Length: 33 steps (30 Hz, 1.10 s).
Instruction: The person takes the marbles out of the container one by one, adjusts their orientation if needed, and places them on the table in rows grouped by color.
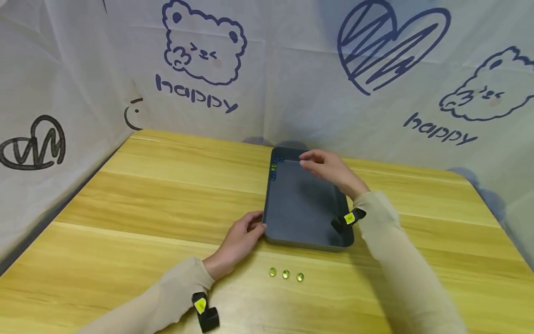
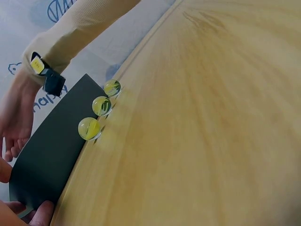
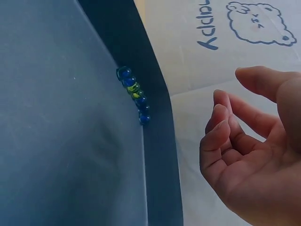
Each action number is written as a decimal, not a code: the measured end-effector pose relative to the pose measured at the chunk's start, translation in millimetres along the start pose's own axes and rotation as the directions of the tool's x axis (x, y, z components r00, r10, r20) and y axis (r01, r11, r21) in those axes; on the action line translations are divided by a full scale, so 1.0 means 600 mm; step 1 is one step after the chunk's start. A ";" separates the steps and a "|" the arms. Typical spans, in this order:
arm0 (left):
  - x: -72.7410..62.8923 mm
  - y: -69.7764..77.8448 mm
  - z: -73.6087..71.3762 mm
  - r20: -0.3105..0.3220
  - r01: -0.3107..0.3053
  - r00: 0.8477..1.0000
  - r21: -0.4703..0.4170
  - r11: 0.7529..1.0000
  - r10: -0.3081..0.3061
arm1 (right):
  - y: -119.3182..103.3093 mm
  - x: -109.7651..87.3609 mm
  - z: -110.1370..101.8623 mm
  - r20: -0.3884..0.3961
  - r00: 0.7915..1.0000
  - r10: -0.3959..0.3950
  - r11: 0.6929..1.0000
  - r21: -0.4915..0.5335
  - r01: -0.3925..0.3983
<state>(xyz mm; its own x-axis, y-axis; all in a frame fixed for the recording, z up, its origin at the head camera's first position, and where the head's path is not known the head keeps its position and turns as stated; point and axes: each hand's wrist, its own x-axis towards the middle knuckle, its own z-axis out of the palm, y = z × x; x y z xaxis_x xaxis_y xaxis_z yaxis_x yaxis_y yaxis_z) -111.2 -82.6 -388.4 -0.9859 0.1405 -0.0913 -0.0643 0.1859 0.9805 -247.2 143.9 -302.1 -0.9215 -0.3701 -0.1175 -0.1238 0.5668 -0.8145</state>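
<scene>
A dark grey rectangular tray [image 1: 298,208] lies on the wooden table. My left hand [image 1: 239,239] holds it at the near left corner; in the left wrist view the thumb [image 2: 43,213] lies against its outer wall. Over the tray's far right part hovers my right hand [image 1: 329,169], fingers loosely bent, thumb apart from the fingertips, with nothing between them. Several blue and yellow-green glass marbles [image 3: 133,89] sit in a row along the tray's wall at the far left corner. Three clear marbles with yellow swirls [image 2: 101,106] stand on the table before the tray's near side.
The wooden table [image 1: 167,185] extends to both sides of the tray. Behind it hangs a white cloth [image 1: 292,93] with bear and heart drawings, close to the tray's far end. Each sleeve carries a small black wrist camera [image 1: 206,315].
</scene>
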 end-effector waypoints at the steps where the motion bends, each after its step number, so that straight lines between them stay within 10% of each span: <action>1: 0.000 0.000 -0.001 0.000 -0.003 1.000 0.001 1.000 0.003 | -0.001 0.006 0.003 0.000 1.000 -0.003 1.000 0.001 0.003; 33: 0.004 -0.009 -0.001 -0.012 -0.021 1.000 -0.013 1.000 0.021 | 0.024 0.127 0.080 0.007 0.999 0.048 0.982 -0.184 -0.046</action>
<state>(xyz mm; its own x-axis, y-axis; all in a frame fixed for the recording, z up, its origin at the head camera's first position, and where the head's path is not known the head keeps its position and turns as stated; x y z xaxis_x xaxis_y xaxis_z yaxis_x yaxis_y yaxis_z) -113.5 -83.6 -393.8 -0.9887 0.1331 -0.0687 -0.0455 0.1702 0.9844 -301.4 88.7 -349.9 -0.9240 -0.3472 -0.1603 -0.1467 0.7089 -0.6899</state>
